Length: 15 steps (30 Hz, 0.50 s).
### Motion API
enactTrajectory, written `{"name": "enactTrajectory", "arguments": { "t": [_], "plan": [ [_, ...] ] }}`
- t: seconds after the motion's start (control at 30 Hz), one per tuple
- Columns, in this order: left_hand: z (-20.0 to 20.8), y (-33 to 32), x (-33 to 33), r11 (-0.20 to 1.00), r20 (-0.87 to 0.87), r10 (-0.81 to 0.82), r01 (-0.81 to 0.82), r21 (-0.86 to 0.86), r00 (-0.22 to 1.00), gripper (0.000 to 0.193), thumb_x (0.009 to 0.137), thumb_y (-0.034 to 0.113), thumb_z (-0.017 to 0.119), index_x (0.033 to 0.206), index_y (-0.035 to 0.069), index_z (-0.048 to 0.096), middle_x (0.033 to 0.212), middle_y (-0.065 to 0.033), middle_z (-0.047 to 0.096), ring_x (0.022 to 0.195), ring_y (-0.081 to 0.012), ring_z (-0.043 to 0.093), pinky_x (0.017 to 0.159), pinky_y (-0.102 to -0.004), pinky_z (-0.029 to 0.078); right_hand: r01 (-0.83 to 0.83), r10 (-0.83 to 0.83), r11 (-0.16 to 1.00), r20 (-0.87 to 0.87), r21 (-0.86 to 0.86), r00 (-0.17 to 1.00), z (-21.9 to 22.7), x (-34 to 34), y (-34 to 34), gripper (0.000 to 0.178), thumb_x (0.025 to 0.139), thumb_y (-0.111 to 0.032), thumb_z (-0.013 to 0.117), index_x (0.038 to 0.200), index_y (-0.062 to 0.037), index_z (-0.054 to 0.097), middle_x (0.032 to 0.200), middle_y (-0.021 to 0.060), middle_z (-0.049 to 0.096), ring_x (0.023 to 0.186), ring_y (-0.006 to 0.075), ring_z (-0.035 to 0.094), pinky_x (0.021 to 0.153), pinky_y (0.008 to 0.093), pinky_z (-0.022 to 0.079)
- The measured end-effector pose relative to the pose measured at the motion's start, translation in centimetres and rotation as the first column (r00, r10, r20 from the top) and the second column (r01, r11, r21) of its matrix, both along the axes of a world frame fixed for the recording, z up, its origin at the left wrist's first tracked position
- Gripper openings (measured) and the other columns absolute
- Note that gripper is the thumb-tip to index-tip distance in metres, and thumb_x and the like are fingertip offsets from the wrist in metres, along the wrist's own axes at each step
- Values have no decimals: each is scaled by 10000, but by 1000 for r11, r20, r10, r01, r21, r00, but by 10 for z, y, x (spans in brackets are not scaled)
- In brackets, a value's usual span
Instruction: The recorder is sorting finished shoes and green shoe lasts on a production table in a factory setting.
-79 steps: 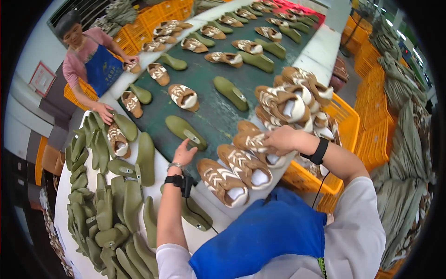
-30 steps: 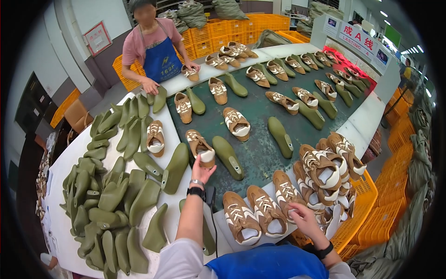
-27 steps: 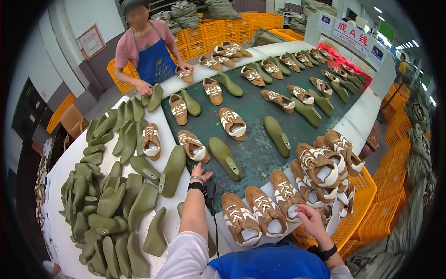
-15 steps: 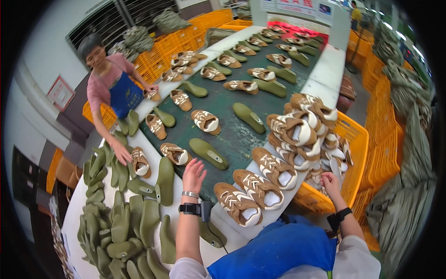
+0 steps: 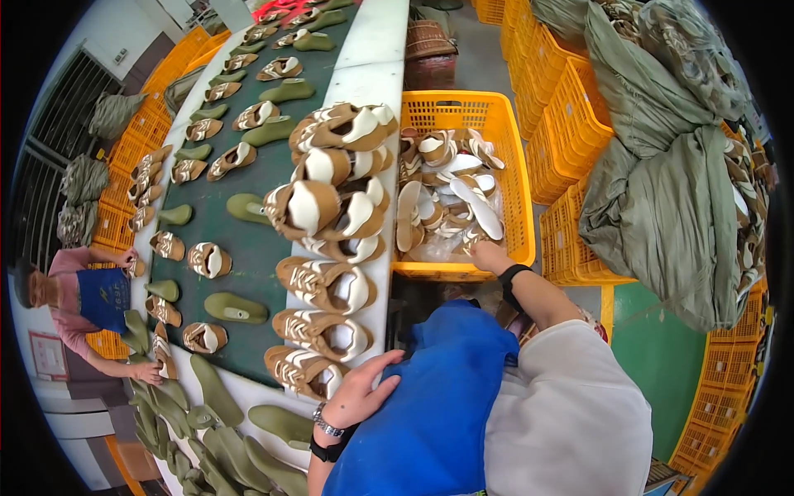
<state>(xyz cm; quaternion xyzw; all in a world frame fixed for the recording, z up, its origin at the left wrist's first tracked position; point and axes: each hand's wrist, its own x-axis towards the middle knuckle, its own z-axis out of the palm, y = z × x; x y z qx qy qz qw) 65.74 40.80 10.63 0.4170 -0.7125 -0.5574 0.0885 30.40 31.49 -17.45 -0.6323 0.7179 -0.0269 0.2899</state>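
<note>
My right hand (image 5: pixel 491 257) reaches over the near wall of an orange crate (image 5: pixel 523 194), fingers curled down at the jumbled brown-and-white sneakers (image 5: pixel 437 149) inside. What the fingertips hold is hidden. White insole-shaped pieces (image 5: pixel 476 208) and clear plastic (image 5: pixel 442 248) lie among these shoes. My left hand (image 5: pixel 365 385) rests against my blue apron (image 5: pixel 422 405), its fingers stretched out and holding nothing. Just beyond it, brown sneakers (image 5: pixel 310 370) stand in a row along the white table edge. Farther along that edge rises a stacked pile of sneakers (image 5: pixel 318 202).
On the green surface (image 5: pixel 248 331) stand rows of sneakers and olive-green shoe lasts (image 5: pixel 236 307). More lasts (image 5: pixel 219 455) are heaped at the lower left. A co-worker (image 5: pixel 74 289) touches a shoe at the far left. Stacked orange crates (image 5: pixel 571 107) and grey-green sacks (image 5: pixel 662 223) stand on the right.
My view has swung right toward the crate. My left hand has drawn back from above the table to my apron. My right hand has gone down into the crate.
</note>
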Motion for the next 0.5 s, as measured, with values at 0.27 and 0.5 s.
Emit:
{"name": "enactTrajectory", "arguments": {
  "t": [0.27, 0.5],
  "plan": [
    [-33, -65, -82, 959, 91, 181, -196, 203, 979, 390, 834, 95, 557, 1206, 27, 457, 1061, -124, 588, 1007, -221, 555, 867, -296, 421, -362, 309, 919, 287, 155, 907, -62, -20, -135, 204, 665, -109, 497, 719, 29, 638, 729, 218, 613, 637, 349, 603, 575, 401, 479],
    [-61, -89, -124, 904, 242, 283, -342, 255, 928, 381, 818, 122, 583, 1176, 41, 482, 1054, -159, 588, 1013, -285, 563, 852, -315, 437, 58, -326, 808, 362, 587, 873, -121, 51, -183, 366, 767, -181, 513, 1014, 82, 577, 1007, 249, 591, 939, 343, 578, 793, 373, 441]
  ]
}}
